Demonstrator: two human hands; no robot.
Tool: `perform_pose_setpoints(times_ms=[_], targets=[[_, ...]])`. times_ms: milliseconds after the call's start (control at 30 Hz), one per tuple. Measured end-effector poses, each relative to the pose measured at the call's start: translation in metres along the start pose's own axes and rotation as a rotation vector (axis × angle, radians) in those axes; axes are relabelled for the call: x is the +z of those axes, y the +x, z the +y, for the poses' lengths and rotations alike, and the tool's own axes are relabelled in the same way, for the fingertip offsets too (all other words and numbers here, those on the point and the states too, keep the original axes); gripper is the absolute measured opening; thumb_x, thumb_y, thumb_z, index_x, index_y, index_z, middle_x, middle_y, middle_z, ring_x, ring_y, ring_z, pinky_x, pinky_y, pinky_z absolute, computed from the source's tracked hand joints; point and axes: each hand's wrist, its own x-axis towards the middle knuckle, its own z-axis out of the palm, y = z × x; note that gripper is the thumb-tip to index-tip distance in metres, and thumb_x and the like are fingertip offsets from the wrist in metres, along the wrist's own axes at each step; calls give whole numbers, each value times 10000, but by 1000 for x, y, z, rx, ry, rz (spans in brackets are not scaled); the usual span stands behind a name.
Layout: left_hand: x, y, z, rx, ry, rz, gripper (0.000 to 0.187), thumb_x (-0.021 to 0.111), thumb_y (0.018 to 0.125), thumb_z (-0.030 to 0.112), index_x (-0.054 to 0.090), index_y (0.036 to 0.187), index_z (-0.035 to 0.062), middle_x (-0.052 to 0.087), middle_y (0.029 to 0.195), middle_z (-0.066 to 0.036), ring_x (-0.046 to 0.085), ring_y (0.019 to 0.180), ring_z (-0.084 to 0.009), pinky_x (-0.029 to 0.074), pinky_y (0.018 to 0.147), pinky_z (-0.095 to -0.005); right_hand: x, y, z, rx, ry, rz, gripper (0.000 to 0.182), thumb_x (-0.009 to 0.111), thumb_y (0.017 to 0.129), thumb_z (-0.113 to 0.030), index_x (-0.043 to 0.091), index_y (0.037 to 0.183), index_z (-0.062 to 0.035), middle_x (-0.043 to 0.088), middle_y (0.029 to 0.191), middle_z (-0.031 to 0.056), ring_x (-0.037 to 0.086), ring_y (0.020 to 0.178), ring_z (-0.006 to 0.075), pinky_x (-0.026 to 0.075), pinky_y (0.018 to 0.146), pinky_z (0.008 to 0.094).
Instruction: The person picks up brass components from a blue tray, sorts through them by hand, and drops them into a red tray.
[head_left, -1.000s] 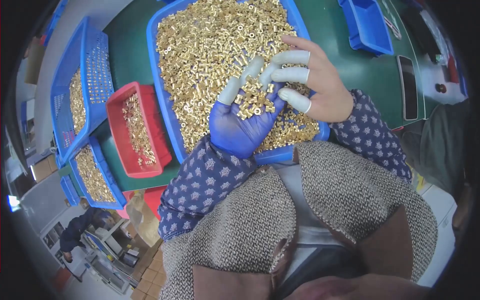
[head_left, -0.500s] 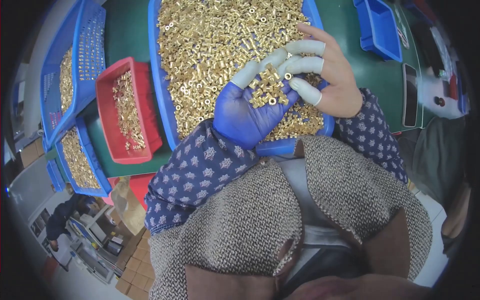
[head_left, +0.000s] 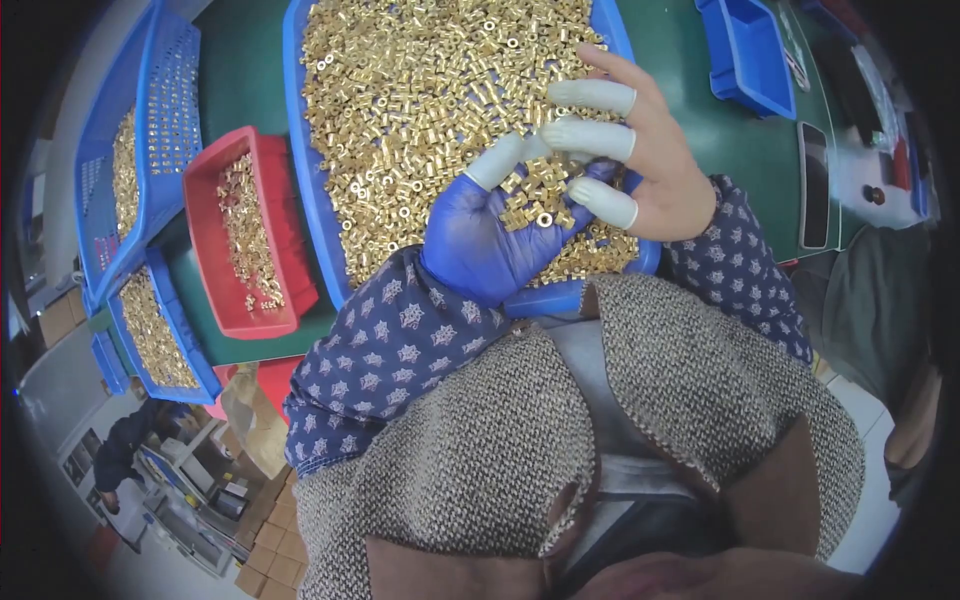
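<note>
My left hand [head_left: 480,245], in a blue glove with pale fingertip covers, is cupped palm up around a small pile of brass fittings [head_left: 538,200]. These are short, gold-coloured pieces, some with a round hole through them. Over that palm is my right hand [head_left: 668,175], its thumb and two fingers in pale finger covers. Its thumb is apart from the fingers and lies beside the pile; I see no piece between them. Part of the left fingers is hidden behind the right hand. Beneath both hands is a large blue tray [head_left: 302,130] full of similar brass fittings.
A red bin [head_left: 215,240] with some fittings stands left of the tray. Beyond it are a blue perforated basket [head_left: 172,90] and a smaller blue bin [head_left: 190,345]. At right are a blue box [head_left: 752,60] and a phone [head_left: 814,185]. A person [head_left: 120,450] is at far left.
My right thumb and fingers have spread apart, and the ring-shaped piece at the thumb tip no longer shows there. The pile in my left palm looks smaller. The view has shifted slightly.
</note>
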Motion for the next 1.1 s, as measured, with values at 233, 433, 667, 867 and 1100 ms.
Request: perform_pose_setpoints(times_ms=[233,433,667,867,1100], targets=[[8,1,3,-203,-440,79,436,462,855,161,274,1212,-4,342,1212,-182,316,1177,-322,342,939,-461,-4,-2,0,36,17,29,229,485,817,-188,566,1029,-152,477,1133,78,335,1157,361,299,933,481],[7,1,0,-93,-262,20,478,489,837,141,234,1195,-47,333,1129,-178,386,1064,-257,374,925,-449,-9,-3,1,67,-30,10,158,509,813,-174,579,949,-137,505,1093,71,362,1146,352,313,922,469],[11,1,0,-88,-221,29,448,473,847,161,290,1212,-23,374,1163,-149,385,1110,-227,367,923,-452,-6,-4,2,93,-51,67,190,527,785,-178,565,963,-123,514,1081,82,377,1129,361,321,921,479],[8,-2,4,-170,-221,-46,472,429,877,225,268,1267,12,306,1272,-198,265,1218,-324,359,942,-418,-2,0,-3,6,28,73,273,566,760,-178,527,1025,-124,484,1126,116,354,1143,386,299,931,471],[1,1,-1,-91,-91,56,435,486,801,-30,340,1211,-21,335,1243,-151,362,1147,-285,425,894,-395,4,-3,-5,106,34,91,264,545,766,-155,532,1027,-118,498,1110,95,370,1134,355,315,921,467]])
